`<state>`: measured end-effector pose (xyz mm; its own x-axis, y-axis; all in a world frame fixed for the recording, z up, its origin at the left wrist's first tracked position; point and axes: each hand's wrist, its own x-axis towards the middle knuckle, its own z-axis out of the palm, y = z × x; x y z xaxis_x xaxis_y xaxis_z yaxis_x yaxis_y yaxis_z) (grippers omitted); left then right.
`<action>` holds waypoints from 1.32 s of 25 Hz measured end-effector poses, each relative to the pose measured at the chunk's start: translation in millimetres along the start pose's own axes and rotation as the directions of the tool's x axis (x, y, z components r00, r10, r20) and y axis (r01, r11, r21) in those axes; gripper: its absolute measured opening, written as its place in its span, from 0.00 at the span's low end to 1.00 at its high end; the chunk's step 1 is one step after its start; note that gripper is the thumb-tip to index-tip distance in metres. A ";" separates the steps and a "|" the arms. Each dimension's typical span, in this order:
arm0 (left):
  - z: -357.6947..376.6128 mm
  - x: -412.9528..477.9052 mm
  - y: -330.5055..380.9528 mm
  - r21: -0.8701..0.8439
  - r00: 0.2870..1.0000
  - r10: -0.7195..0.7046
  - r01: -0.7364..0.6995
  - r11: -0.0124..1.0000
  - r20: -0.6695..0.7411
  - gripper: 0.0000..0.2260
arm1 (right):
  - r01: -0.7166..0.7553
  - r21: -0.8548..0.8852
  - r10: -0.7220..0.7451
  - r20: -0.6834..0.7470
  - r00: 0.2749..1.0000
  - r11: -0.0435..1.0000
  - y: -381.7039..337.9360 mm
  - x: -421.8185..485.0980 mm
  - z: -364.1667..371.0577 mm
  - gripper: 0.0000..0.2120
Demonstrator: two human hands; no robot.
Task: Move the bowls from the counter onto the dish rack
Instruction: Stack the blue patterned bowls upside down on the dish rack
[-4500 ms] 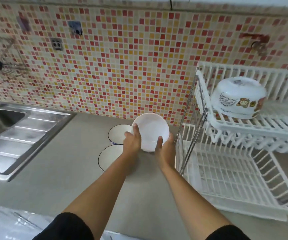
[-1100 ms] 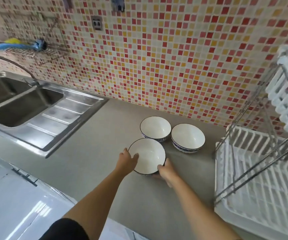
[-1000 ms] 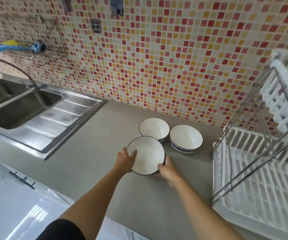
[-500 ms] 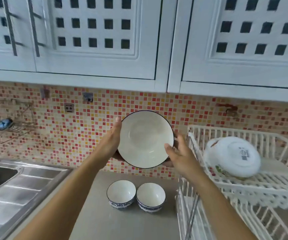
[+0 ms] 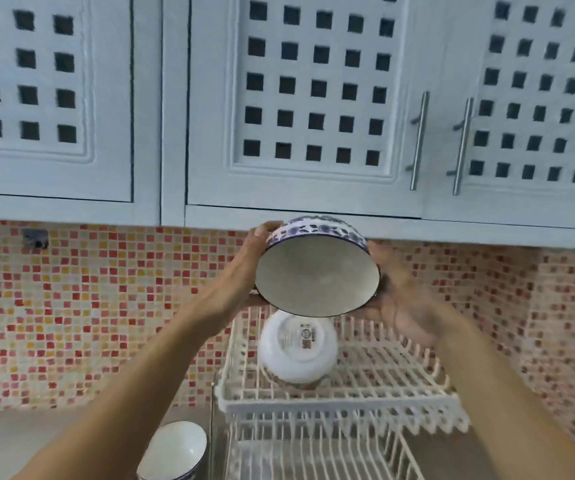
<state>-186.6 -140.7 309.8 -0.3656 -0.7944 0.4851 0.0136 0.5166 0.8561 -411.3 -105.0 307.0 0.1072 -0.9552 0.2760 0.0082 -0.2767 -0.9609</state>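
Hands first: our left hand (image 5: 251, 258) and right hand (image 5: 396, 299) both clasp the blue-patterned bowl (image 5: 317, 271), fingers curled around its opposite sides, tipping its mouth toward us in the air above the dish rack (image 5: 348, 407). A white bowl (image 5: 296, 348) lies overturned on the rack's upper tier. Another bowl (image 5: 175, 452) sits on the counter (image 5: 36, 441), just left of the rack.

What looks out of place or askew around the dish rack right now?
Nothing stands out as damaged or spilled. The blue-patterned bowl is tipped mouth-down between the left hand and right hand, above the rack's top tier, where a white bowl already rests upside down.
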 end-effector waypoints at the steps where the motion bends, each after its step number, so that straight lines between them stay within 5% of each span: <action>1: 19.3 11.9 -2.1 -0.050 0.999 -0.012 0.015 0.999 0.053 0.19 | 0.029 0.015 -0.029 0.003 1.000 0.999 -1.5 -4.4 -25.3 0.40; 5: 72.1 47.6 -13.3 -0.088 0.975 -0.002 0.022 0.996 0.222 0.21 | 0.122 0.028 -0.124 0.085 0.989 0.992 12.5 -4.1 -107.6 0.45; 11: 113.9 82.0 -12.6 0.336 0.927 -0.064 -0.070 0.939 0.370 0.33 | 0.176 0.100 -0.189 0.150 0.970 0.979 43.1 17.1 -177.9 0.43; 14: 115.1 97.1 -26.8 0.479 0.874 -0.212 -0.028 0.877 0.438 0.48 | 0.267 -0.154 -0.225 0.247 0.943 0.951 54.3 21.5 -197.2 0.39; 16: 116.0 105.5 -39.0 0.603 0.840 -0.278 -0.071 0.794 0.466 0.48 | 0.284 -0.323 -0.185 0.305 0.934 0.903 63.8 27.1 -206.3 0.42; 21: 132.8 114.4 -65.1 0.834 0.828 -0.352 -0.225 0.504 0.436 0.46 | 0.258 -0.736 0.052 0.370 0.928 0.626 79.1 41.3 -210.7 0.56; 25: 146.2 117.1 -85.8 0.903 0.816 -0.413 -0.286 0.321 0.405 0.48 | 0.251 -0.884 0.143 0.329 0.933 0.395 90.8 61.3 -203.9 0.66; 33: 162.9 118.1 -110.2 0.965 0.778 -0.572 -0.231 0.124 0.260 0.53 | 0.244 -0.961 0.279 0.273 0.921 0.132 104.3 76.2 -180.6 0.54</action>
<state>-382.9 -239.3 243.7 -0.5342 -0.8304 -0.1582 -0.8118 0.5562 -0.1780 -581.8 -225.7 231.8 0.3721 -0.9280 -0.0203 -0.9278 -0.3712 -0.0386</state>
